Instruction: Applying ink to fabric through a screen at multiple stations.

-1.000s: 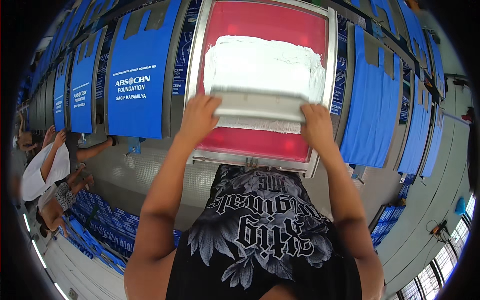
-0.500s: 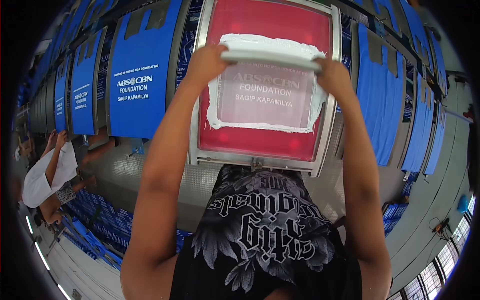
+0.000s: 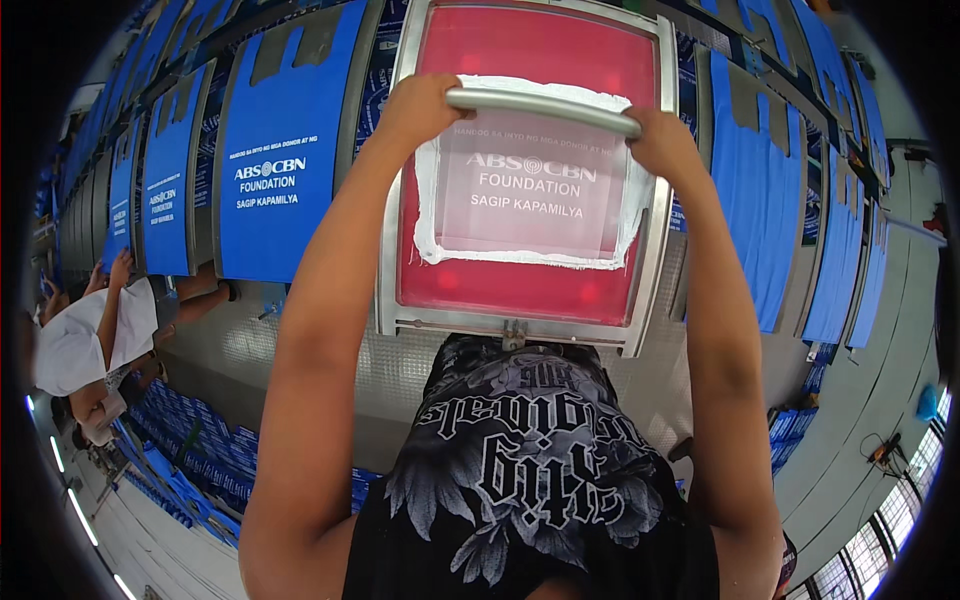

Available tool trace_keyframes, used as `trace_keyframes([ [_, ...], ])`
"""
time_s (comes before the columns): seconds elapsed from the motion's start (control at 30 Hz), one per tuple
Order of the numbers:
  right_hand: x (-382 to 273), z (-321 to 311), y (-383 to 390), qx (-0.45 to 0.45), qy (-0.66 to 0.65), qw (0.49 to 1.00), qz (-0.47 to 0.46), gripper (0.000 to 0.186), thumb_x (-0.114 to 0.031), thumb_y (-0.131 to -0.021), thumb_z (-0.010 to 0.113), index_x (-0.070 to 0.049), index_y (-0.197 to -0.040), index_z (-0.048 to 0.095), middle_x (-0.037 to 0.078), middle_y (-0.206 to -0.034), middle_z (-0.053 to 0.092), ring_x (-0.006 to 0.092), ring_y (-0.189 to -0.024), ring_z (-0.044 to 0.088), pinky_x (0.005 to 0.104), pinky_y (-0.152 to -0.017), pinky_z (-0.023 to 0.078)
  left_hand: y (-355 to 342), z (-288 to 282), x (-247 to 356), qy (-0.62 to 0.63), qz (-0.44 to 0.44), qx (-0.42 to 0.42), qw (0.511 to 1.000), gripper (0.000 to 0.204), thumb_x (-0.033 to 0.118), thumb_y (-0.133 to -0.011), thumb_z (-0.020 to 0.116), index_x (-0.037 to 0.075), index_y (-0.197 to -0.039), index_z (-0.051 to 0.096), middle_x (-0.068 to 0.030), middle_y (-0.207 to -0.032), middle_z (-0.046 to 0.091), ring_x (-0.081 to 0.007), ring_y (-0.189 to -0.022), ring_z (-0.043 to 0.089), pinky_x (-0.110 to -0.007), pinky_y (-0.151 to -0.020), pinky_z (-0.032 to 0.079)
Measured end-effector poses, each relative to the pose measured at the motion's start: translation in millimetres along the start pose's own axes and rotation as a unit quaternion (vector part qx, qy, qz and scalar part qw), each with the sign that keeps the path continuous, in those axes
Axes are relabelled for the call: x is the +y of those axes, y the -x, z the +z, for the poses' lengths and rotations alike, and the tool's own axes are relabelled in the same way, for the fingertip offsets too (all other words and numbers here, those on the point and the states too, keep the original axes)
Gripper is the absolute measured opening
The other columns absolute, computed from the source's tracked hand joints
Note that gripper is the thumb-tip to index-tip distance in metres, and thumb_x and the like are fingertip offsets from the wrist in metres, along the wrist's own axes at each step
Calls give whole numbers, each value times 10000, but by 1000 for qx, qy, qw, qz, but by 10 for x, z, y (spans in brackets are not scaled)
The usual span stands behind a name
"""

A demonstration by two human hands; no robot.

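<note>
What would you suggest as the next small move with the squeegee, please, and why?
I would probably lift the squeegee slightly: the left hand and right hand hold its ends near the far edge of the ink, and on its near side the screen shows lettering, so this stroke looks nearly done.

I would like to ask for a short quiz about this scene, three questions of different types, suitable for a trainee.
1. Which thing do the left hand and the right hand hold together?
2. True or false: the screen inside the metal frame is reddish.
3. The paste around the pale rectangle is: (a) black, (b) white, (c) yellow.
Key: 1. a silver-grey bar, one hand at each end; 2. true; 3. b.
</note>
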State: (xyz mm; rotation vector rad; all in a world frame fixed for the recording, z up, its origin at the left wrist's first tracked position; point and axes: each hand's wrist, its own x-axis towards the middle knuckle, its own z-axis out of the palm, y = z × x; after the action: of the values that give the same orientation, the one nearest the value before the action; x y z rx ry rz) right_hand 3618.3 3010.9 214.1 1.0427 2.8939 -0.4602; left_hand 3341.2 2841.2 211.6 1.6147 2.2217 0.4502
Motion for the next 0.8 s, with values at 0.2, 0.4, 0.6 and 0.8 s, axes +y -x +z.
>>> trace_keyframes([
  [0.2, -653, 269, 1780, -29, -52, 998, 7, 412, 12, -590, 589, -93, -985, 643, 113, -877, 647, 289, -878, 593, 501, -1018, 331, 1909, 358, 215, 7, 33, -15, 999, 374, 25, -599, 645, 56, -971, 662, -155, -902, 646, -318, -882, 583, -442, -837, 420],
  [0.4, -129, 345, 728, 22, 24, 999, -30, 386, -18, -607, 597, -92, -982, 650, 109, -832, 652, 281, -806, 606, 442, -891, 411, 687, 332, -50, -10, 107, 101, 989, 310, 140, -592, 710, 55, -888, 672, -136, -773, 653, -331, -752, 619, -430, -729, 474],
  [0.6, 12, -233, -266, -60, -28, 998, -21, 352, -98, -655, 625, -125, -1003, 667, 164, -896, 660, 321, -865, 631, 394, -759, 501, -45, -153, 5, -18, -16, 41, 999, 485, 329, -649, 781, 41, -1008, 627, -144, -975, 647, -329, -874, 619, -383, -768, 482],
  [0.8, 167, -535, -573, -88, -64, 994, -12, 385, -129, -651, 655, -89, -1034, 654, 189, -943, 647, 337, -909, 619, 387, -816, 487, 1350, 78, 597, 126, -163, 87, 975, 495, 432, -759, 680, 5, -991, 591, -184, -883, 618, -318, -817, 603, -427, -752, 465],
])
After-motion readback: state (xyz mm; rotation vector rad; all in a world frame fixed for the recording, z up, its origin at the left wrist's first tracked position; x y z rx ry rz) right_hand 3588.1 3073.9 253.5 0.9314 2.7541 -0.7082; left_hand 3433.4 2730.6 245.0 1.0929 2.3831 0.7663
